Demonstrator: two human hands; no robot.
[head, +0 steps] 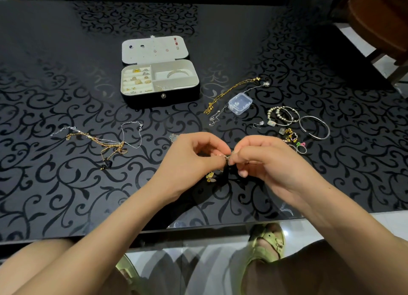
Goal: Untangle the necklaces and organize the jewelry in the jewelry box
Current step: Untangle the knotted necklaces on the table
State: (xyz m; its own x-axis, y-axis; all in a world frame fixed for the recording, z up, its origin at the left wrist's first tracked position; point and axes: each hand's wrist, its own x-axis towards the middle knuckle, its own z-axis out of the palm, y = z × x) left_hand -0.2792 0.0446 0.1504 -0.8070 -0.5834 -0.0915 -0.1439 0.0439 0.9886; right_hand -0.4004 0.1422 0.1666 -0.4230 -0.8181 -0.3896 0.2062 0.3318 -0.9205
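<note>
My left hand (pixel 194 160) and my right hand (pixel 262 162) meet above the table's near middle. Both pinch a small gold piece (pixel 226 157) between fingertips. A gold butterfly pendant (pixel 210 177) hangs below them. The open jewelry box (pixel 160 82) stands beyond, with rings in its left slots, a silver bangle at the back right and earrings on its lid. A tangle of gold and silver necklaces (pixel 103 141) with a dark pendant lies at the left. Right of the box lie a gold chain (pixel 231 91) and a thin silver chain (pixel 217 115).
A small clear plastic case (pixel 240 103) sits right of the box. Beaded bracelets (pixel 282 115), a silver bangle (pixel 315 127), a drop earring (pixel 259 124) and colourful small charms and rings (pixel 294 139) lie at the right. The table's front edge (pixel 198 226) is near my knees. A wooden chair (pixel 379 18) stands at the far right.
</note>
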